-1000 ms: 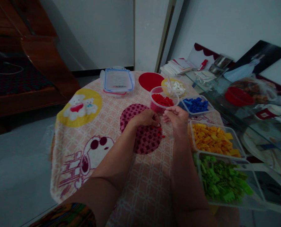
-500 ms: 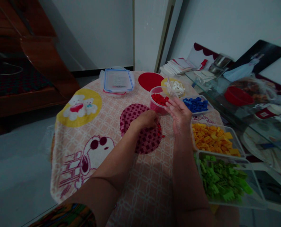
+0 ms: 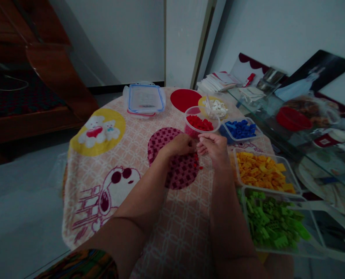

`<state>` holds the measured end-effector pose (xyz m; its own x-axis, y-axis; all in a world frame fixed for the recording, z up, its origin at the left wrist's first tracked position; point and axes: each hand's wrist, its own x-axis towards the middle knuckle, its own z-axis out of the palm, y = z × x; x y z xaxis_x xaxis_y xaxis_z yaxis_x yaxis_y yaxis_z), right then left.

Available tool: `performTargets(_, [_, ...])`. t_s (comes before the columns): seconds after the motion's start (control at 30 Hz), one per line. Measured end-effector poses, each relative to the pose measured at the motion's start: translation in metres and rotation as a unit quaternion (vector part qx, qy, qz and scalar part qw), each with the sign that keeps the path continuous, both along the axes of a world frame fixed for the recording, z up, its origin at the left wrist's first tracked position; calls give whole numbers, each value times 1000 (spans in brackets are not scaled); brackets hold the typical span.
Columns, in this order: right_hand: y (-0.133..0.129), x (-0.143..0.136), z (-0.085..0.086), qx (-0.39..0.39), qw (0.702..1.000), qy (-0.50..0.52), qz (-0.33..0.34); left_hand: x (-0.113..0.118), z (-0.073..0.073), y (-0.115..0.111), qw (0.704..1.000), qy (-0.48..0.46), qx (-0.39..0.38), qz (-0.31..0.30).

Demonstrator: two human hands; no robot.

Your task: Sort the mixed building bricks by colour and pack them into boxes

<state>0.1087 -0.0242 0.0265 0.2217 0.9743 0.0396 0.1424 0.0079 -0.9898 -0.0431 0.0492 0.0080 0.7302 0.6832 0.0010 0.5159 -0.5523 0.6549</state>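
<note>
My left hand (image 3: 183, 145) is closed over the upper right of the dark pink checked circle on the tablecloth; what its fingers hold is hidden. Just right of it, my right hand (image 3: 213, 146) has thumb and index finger pressed together, and anything between them is too small to make out. Beyond both hands is a round clear tub (image 3: 190, 130) of red pieces (image 3: 199, 123). Several small red pieces (image 3: 196, 158) lie on the cloth below my hands. A tray of blue bricks (image 3: 241, 129) stands to the right of the tub.
Boxes of yellow bricks (image 3: 261, 170) and green bricks (image 3: 273, 221) line the right edge. White pieces (image 3: 217, 108) sit behind the red tub. A lidded clear box (image 3: 145, 99) is at the back left; a glass shelf (image 3: 265, 120) stands at right.
My right hand has come down and left from the red tub's edge toward my left hand, and its fingers have gone from spread to pinched. My left hand has barely moved.
</note>
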Motion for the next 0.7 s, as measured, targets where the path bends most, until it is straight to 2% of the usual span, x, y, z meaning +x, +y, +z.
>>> performTargets(0.2, [0, 0, -3, -29, 999, -29, -4, -12, -1, 9, 985, -129, -100, 54])
performTargets(0.4, [0, 0, -5, -37, 999, -34, 4, -13, 4, 7, 959, -214, -172, 63])
performTargets(0.57, [1, 1, -7, -35, 999, -32, -1, -11, 10, 4, 941, -242, -232, 51])
performTargets(0.7, [3, 2, -9, -23, 999, -30, 6, -9, 10, 4, 938, -240, -246, 44])
